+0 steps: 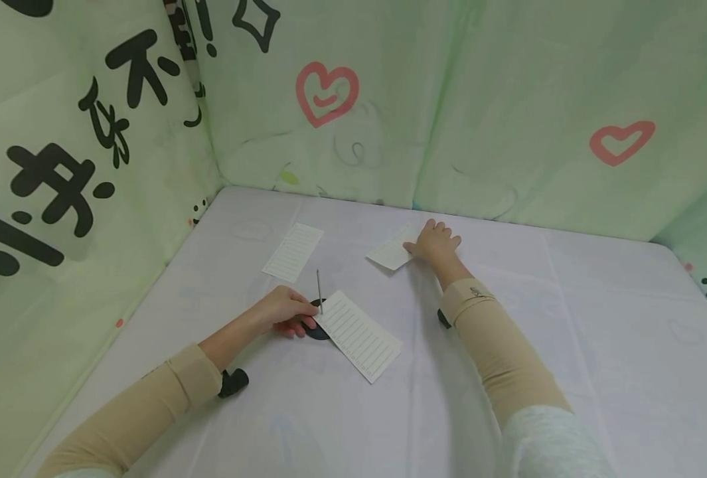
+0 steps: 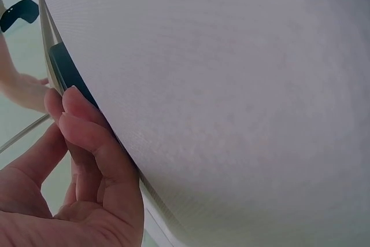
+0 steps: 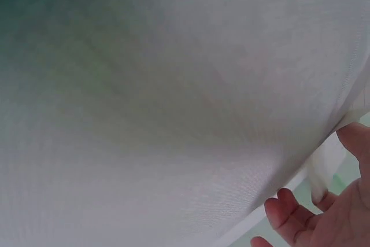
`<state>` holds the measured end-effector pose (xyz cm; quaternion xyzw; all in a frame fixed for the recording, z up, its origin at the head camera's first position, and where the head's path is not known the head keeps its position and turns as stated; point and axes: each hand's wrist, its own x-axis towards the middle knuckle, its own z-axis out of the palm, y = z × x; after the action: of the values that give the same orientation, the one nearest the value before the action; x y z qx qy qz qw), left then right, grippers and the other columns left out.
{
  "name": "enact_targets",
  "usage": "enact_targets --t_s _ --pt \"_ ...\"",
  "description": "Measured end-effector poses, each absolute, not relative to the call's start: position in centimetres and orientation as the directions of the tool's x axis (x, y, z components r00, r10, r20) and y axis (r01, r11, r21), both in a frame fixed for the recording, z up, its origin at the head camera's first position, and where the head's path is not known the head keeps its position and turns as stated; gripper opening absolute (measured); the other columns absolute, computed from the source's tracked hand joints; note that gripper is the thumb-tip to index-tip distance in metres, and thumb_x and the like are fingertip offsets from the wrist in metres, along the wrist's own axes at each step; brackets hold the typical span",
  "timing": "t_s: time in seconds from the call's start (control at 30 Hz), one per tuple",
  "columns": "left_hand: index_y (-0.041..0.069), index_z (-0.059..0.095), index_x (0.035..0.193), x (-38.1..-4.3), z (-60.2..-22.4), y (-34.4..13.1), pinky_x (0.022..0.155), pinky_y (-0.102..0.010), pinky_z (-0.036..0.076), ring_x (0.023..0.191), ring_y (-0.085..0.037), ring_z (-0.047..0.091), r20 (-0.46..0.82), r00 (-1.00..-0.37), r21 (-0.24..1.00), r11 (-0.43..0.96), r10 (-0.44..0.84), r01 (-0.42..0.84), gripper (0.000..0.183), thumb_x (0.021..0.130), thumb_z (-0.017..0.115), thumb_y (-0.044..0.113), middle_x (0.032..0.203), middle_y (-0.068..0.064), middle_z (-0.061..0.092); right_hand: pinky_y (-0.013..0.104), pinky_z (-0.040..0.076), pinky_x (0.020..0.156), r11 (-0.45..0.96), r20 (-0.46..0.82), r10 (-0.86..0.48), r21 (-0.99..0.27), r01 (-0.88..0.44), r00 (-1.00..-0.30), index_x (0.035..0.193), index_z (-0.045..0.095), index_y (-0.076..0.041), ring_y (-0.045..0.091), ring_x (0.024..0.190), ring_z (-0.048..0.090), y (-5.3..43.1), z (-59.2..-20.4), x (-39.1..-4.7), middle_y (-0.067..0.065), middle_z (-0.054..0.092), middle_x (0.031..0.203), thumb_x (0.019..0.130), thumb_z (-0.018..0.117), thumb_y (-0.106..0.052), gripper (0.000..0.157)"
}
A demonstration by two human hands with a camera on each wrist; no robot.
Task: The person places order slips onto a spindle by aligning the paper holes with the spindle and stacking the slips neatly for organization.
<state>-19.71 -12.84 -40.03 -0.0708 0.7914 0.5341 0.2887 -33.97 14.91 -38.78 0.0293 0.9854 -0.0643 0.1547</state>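
Note:
A lined paper slip (image 1: pixel 359 337) slants down to the right from a receipt spike, its upper-left corner by the thin metal rod (image 1: pixel 319 289). My left hand (image 1: pixel 287 311) pinches that corner between thumb and fingers. The spike's round black base (image 1: pixel 318 332) is partly hidden under the slip and fingers; in the left wrist view the base (image 2: pixel 69 73) shows behind my fingertips. Farther back, my right hand (image 1: pixel 437 243) touches the right edge of a second lined slip (image 1: pixel 392 251) with its thumb, the other fingers loosely spread. In the right wrist view the thumb (image 3: pixel 354 140) meets the paper's edge.
Another lined slip (image 1: pixel 293 252) lies flat at the back left, behind the spike. A white cloth covers the table (image 1: pixel 568 318). Printed green curtains (image 1: pixel 508 99) hang along its back and left sides. Black wrist devices (image 1: pixel 234 383) sit under both forearms.

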Motion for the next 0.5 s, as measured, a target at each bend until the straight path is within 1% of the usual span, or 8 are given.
enact_targets --t_s 0.13,0.3,0.4,0.5 --pt "-0.002 0.063 0.095 -19.7 -40.0 -12.9 0.043 -0.017 0.042 0.046 -0.006 0.054 -0.534 -0.822 0.804 0.418 0.197 -0.423 0.019 0.085 0.063 0.014 0.063 0.0 0.064 0.057 0.021 0.1 0.99 -0.293 0.046 -0.117 0.083 -0.955 0.135 0.017 0.01 0.045 0.124 0.027 15.0 -38.9 -34.0 0.032 0.03 0.13 0.09 0.047 -0.049 0.08" --pt "-0.002 0.063 0.096 -19.7 -40.1 -12.9 0.043 -0.016 0.042 0.046 -0.007 0.054 -0.539 -0.818 0.803 0.415 0.201 -0.428 0.019 0.085 0.062 0.014 0.064 0.0 0.064 0.057 0.022 0.1 0.991 -0.274 0.051 -0.108 0.083 -0.96 0.134 0.021 0.01 0.046 0.123 0.029 15.2 -38.8 -33.9 0.033 0.033 0.129 0.09 0.047 -0.05 0.079" --pt "-0.002 0.063 0.096 -19.7 -40.0 -12.9 0.043 -0.016 0.042 0.046 -0.007 0.054 -0.54 -0.817 0.803 0.415 0.202 -0.428 0.019 0.085 0.062 0.013 0.064 0.0 0.064 0.058 0.021 0.1 0.988 -0.272 0.037 -0.137 0.077 -0.962 0.134 0.021 0.011 0.047 0.123 0.03 15.6 -38.6 -33.8 0.034 0.033 0.13 0.092 0.047 -0.045 0.075" --pt "-0.002 0.063 0.096 -19.7 -40.0 -12.9 0.043 -0.016 0.042 0.045 -0.007 0.054 -0.538 -0.819 0.804 0.416 0.201 -0.425 0.019 0.085 0.062 0.013 0.064 0.0 0.064 0.059 0.019 0.101 0.976 -0.277 0.011 -0.205 0.07 -0.961 0.134 0.024 0.011 0.047 0.123 0.031 16.3 -38.3 -33.8 0.034 0.034 0.132 0.096 0.043 -0.036 0.064"
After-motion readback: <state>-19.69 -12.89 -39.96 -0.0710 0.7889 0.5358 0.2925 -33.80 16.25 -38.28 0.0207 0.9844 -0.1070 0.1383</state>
